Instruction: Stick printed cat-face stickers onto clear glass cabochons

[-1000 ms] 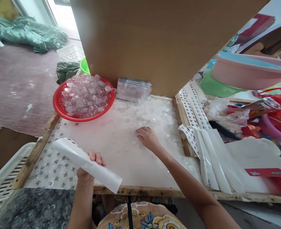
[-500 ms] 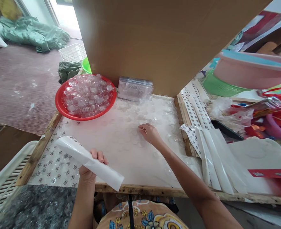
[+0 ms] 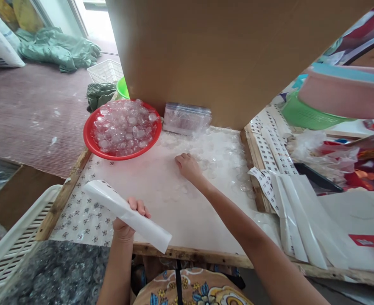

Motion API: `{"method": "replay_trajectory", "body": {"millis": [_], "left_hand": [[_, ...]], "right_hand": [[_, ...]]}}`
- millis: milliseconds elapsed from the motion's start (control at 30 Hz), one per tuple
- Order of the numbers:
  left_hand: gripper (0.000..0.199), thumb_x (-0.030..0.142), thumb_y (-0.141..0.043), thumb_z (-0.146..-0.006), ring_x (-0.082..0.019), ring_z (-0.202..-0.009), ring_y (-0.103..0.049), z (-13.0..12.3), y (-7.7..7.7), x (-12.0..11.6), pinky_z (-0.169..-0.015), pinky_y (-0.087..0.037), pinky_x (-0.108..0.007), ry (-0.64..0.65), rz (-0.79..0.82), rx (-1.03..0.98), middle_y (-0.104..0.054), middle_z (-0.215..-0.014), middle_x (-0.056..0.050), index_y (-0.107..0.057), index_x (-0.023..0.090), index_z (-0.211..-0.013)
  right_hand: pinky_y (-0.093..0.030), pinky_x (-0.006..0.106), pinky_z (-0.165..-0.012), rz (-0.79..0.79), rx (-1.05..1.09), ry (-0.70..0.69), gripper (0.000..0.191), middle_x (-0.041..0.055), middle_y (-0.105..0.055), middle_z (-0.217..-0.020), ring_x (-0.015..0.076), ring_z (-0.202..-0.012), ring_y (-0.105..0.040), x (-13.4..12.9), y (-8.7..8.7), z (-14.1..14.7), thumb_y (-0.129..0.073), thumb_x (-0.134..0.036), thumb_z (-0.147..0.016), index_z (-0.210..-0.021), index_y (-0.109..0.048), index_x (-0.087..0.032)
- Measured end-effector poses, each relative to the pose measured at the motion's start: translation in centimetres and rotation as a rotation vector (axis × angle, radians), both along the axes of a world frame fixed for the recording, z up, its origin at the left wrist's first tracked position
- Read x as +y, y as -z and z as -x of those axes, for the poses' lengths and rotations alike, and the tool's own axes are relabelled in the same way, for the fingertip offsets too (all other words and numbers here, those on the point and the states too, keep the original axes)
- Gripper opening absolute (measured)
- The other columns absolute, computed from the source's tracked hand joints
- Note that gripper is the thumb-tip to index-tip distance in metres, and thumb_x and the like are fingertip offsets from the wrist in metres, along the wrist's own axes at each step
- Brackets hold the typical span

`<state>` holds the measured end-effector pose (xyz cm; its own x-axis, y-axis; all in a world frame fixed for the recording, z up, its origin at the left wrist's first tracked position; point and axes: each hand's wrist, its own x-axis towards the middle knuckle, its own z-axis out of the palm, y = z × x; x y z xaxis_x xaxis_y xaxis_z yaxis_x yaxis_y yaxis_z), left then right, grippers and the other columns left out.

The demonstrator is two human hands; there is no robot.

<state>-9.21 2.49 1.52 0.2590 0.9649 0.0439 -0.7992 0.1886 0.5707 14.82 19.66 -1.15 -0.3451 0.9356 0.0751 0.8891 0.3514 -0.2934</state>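
My left hand (image 3: 130,218) is wrapped around a rolled white sheet (image 3: 128,214) with small dark prints near its upper end. It holds the roll slantwise over the front left of the worktable (image 3: 155,203). My right hand (image 3: 188,166) rests low at the middle of the table, fingers curled down to the surface. What its fingertips hold, if anything, is hidden. Flat clear discs (image 3: 206,163) lie scattered to the right of this hand. Farther back on the left, a red basin (image 3: 90,146) is heaped with clear round pieces (image 3: 123,127).
A tall cardboard panel (image 3: 206,55) stands behind the table, with a clear plastic packet (image 3: 187,119) at its foot. Wooden strips (image 3: 258,182) edge the table. Printed strips and glossy sheets (image 3: 297,212) lie right. A white basket (image 3: 24,224) stands left.
My right hand has moved left and slightly away from me across the table. My left hand still grips the roll. The whole view has shifted a little.
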Motion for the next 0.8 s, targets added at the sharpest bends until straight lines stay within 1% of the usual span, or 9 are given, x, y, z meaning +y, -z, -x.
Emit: {"method": "replay_trajectory", "body": {"millis": [100, 267, 400, 567, 800], "left_hand": [[0.028, 0.028, -0.083, -0.065, -0.018, -0.075, -0.069, 0.0, 0.0, 0.1, -0.066, -0.054, -0.025, 0.016, -0.021, -0.012, -0.065, -0.077, -0.001, -0.061, 0.021, -0.082], [0.029, 0.028, -0.083, -0.065, -0.019, -0.075, -0.069, 0.0, 0.0, 0.2, -0.066, -0.054, -0.025, 0.028, -0.023, -0.016, -0.065, -0.077, -0.001, -0.061, 0.021, -0.082], [0.031, 0.029, -0.084, -0.063, -0.019, -0.073, -0.069, 0.1, 0.0, 0.1, -0.066, -0.055, -0.027, 0.020, 0.001, -0.001, -0.064, -0.075, -0.001, -0.058, 0.020, -0.079], [0.030, 0.029, -0.083, -0.065, -0.018, -0.073, -0.068, 0.0, 0.0, 0.0, -0.066, -0.053, -0.026, 0.016, -0.001, -0.005, -0.063, -0.075, -0.001, -0.058, 0.021, -0.080], [0.030, 0.029, -0.082, -0.065, -0.017, -0.073, -0.069, -0.1, 0.0, 0.0, -0.066, -0.053, -0.024, 0.012, 0.007, -0.008, -0.063, -0.075, -0.001, -0.058, 0.020, -0.079]], "right_hand": [[-0.043, 0.034, -0.080, -0.019, 0.041, 0.023, 0.027, 0.0116, -0.065, -0.097, 0.0238, -0.093, -0.055, 0.1, 0.0, -0.5, -0.042, -0.010, -0.093, -0.101, -0.067, -0.017], [-0.044, 0.034, -0.081, -0.048, 0.154, 0.036, 0.028, 0.0099, -0.067, -0.097, 0.0237, -0.093, -0.056, 0.0, -0.8, -1.0, -0.041, -0.014, -0.093, -0.101, -0.067, -0.020], [-0.044, 0.036, -0.082, -0.010, 0.099, 0.029, 0.027, 0.0112, -0.068, -0.101, 0.0256, -0.096, -0.057, 0.2, -0.6, -0.5, -0.045, -0.012, -0.091, -0.106, -0.065, -0.018], [-0.043, 0.037, -0.082, 0.010, 0.061, 0.035, 0.030, 0.0134, -0.067, -0.104, 0.0260, -0.097, -0.057, 0.5, 0.2, -0.2, -0.040, -0.010, -0.092, -0.110, -0.062, -0.017], [-0.043, 0.035, -0.080, -0.021, 0.160, 0.080, 0.029, 0.0123, -0.065, -0.104, 0.0258, -0.097, -0.055, 0.4, -0.5, -0.5, -0.037, -0.009, -0.092, -0.112, -0.057, -0.016]]}}
